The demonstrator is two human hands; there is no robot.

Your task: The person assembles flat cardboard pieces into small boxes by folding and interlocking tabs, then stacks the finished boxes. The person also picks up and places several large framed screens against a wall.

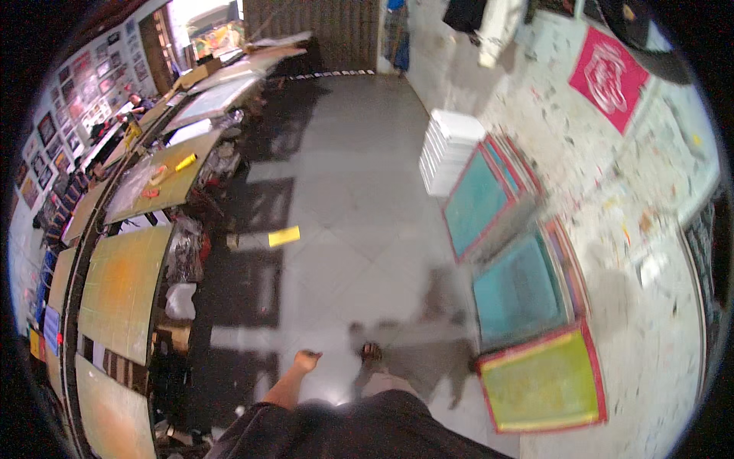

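My left hand (308,359) hangs over the grey floor (359,222), in front of my dark shirt. Its fingers are curled in and the thumb points to the right; I see nothing held in it. It touches none of the things around it. Ahead of it, on the floor, lies a yellow sheet (284,236). My right hand is out of the picture. Below the shirt one foot (371,352) in dark footwear shows.
Along the left runs a long bench with tilted boards (121,279), a yellow tool (186,162) on one. At right, framed screens, teal (516,294) and yellow-green (543,382), lean on the wall near a white plastic stack (451,149). A person (138,103) is far left.
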